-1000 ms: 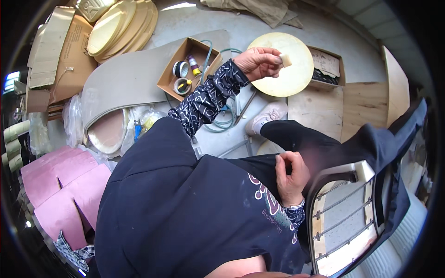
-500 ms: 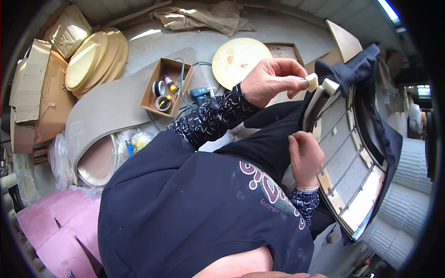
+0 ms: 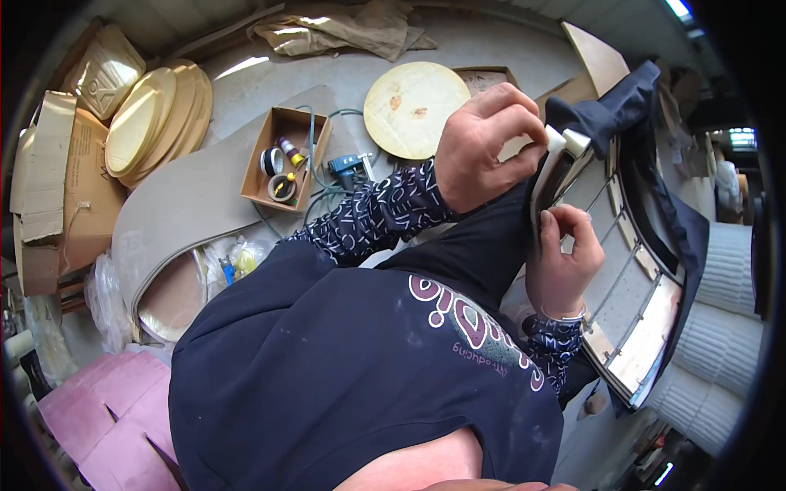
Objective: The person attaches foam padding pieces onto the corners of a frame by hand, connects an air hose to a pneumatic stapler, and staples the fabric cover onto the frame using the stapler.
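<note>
A curved frame with metal springs across its opening leans beside my right leg, dark fabric draped round its outer edge. Along its near rim runs a narrow white foam-like strip. My left hand is pinched on the strip's upper end, thumb against curled fingers. Lower on the same rim, my right hand has thumb and forefinger brought together in a ring; its fingertips are at the edge, and whatever they hold is too small to make out. A second pale strip end shows at the frame's top corner.
Left of my legs, a cardboard box holds tape rolls, beside a blue tool with a hose. Further out are a round wooden board, stacked round boards and pink fabric. White ribbed rolls stand at right.
My left hand has moved slightly down along the frame's edge with the strip. My right hand has risen to the rim, its thumb and forefinger now forming a ring.
</note>
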`<move>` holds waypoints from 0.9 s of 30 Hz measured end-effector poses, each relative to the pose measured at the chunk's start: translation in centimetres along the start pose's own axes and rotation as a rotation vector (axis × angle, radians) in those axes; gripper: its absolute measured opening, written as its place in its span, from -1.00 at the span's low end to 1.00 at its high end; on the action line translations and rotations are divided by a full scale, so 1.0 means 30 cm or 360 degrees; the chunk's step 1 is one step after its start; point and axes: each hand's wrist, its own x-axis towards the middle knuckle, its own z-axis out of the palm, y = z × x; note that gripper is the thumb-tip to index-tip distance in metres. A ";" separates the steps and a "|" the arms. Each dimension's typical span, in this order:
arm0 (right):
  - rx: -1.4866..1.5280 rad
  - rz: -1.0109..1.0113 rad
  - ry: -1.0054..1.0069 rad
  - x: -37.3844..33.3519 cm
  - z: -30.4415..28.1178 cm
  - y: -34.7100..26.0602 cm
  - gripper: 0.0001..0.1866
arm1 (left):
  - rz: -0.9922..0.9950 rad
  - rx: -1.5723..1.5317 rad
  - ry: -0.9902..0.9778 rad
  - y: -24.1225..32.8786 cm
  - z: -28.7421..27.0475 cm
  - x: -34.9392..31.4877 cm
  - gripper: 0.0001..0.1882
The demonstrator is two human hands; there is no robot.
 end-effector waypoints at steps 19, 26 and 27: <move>0.0354 0.0261 0.0269 0.102 -0.035 0.054 -0.88 | 0.0314 0.0538 0.0158 -0.028 0.162 -0.031 -0.76; 0.0346 0.0262 0.0235 0.088 -0.020 0.071 -0.89 | 0.0298 0.0530 0.0222 -0.027 0.172 -0.028 -0.76; 0.0345 0.0265 0.0230 0.087 -0.018 0.073 -0.89 | 0.0293 0.0532 0.0217 -0.027 0.171 -0.028 -0.76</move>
